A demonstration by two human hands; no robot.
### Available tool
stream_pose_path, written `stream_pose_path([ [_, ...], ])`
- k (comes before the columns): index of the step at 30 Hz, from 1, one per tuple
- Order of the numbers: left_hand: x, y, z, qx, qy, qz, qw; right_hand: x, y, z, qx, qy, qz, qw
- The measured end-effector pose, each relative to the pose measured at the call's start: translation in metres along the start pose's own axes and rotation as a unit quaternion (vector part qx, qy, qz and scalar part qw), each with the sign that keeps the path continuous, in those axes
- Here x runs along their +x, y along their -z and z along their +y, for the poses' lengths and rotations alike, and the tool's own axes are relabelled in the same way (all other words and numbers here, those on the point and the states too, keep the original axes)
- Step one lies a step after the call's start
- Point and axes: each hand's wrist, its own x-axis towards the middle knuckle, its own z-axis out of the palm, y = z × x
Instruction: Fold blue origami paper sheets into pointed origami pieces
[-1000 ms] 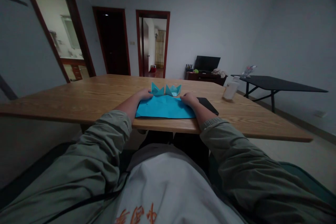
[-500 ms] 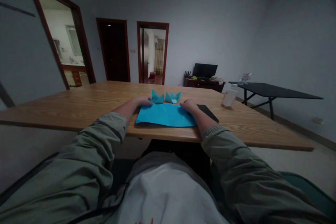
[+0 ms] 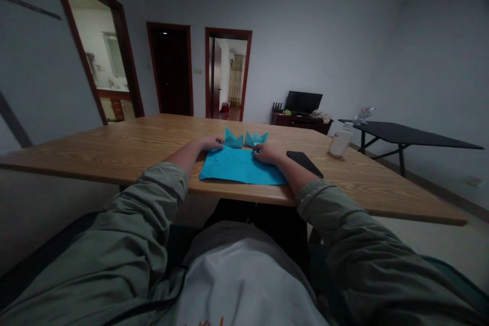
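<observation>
ok so closest to you, your olive-green jacket sleeves (image 3: 153, 198) run out along both sides of your white shirt (image 3: 244, 285), and your forearms reach onto the wooden table (image 3: 114, 150). the blue paper sheet (image 3: 240, 167) lies flat on the table right at the edge nearest you, with a thin dark edge (image 3: 217, 181) showing under its near side.

your left hand (image 3: 210, 142) sits on the sheet's far left edge, fingers lightly curled, and your right hand (image 3: 267, 154) sits on the far right part, also curled in. both are narrow rather than spread wide, but i can't tell if either one is actually pinching the paper or just resting there.

just past the sheet are two small folded blue paper boats: the left paper boat (image 3: 234, 138) just beyond your left fingers, the right paper boat (image 3: 255, 138) right by your right hand. to the right of the sheet there's a black phone (image 3: 304, 164) lying at an angle, then a white plastic bottle (image 3: 340, 143) further along the table.

further off you've got a black side table (image 3: 401, 132), a dark monitor (image 3: 303, 102) on a low wooden cabinet (image 3: 301, 125), and dark-framed doorways (image 3: 228, 74) on the far wall.
</observation>
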Motion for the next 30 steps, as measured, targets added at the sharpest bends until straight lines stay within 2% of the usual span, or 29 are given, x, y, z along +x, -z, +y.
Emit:
stream_pose_path([
  [7,0.003,-0.001,-0.004,0.009,0.011,0.002,1.000,0.000,0.004,0.006,0.058,-0.019,-0.023,0.998],
  [16,0.006,-0.003,-0.006,0.016,0.026,-0.002,1.000,-0.005,0.012,0.001,0.062,-0.023,-0.040,0.997],
  [30,0.002,-0.002,-0.002,0.010,-0.001,0.001,1.000,-0.006,0.012,0.002,0.073,-0.032,-0.039,0.996],
])
